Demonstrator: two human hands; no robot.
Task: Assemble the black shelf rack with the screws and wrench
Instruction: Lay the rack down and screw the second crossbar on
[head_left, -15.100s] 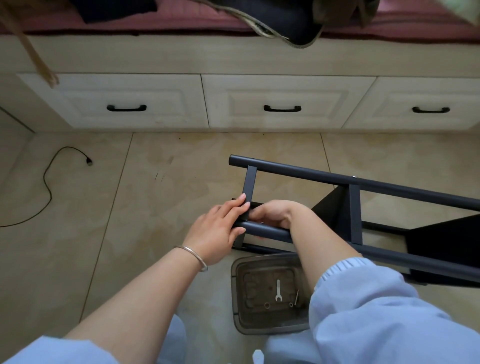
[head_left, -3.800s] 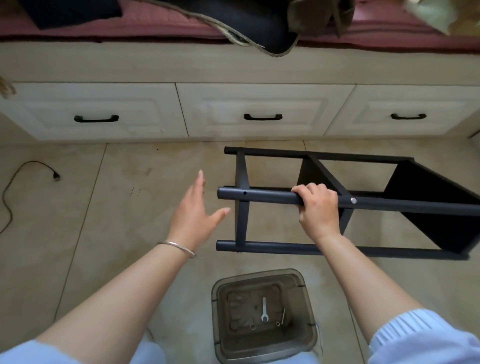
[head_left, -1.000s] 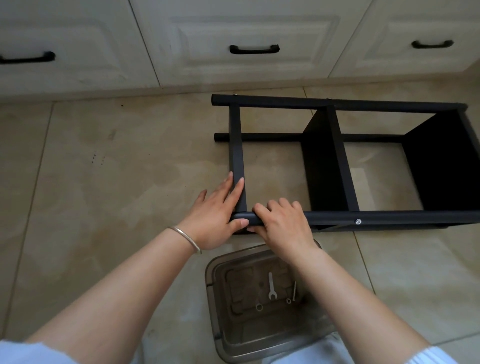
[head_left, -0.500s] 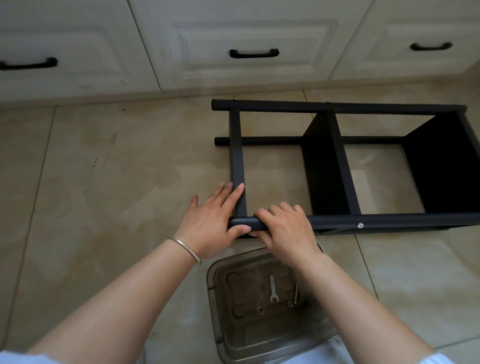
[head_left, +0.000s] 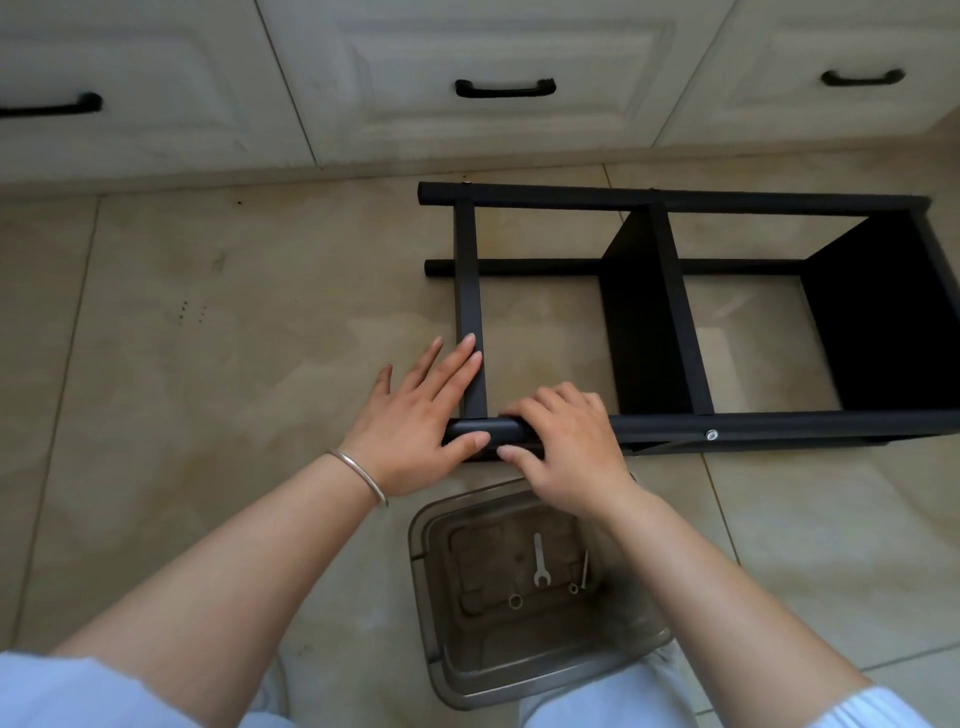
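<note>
Black metal shelf rack (head_left: 670, 312) on its side on tiled floor, left hand (head_left: 415, 415) flat — fingers straight against crossbar, right hand (head_left: 566, 447) curled round near tube, steel wrench (head_left: 539, 561) in clear plastic bin (head_left: 431, 571).

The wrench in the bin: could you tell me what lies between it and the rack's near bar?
In the head view, the right hand and wrist lie between the wrench and the near bar, with the bin rim beneath.

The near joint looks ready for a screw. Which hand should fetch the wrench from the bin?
Right, probably. The right hand grips the near rail directly above the bin, where the wrench lies. The left hand lies along the crossbar and can brace the black shelf rack.
</note>
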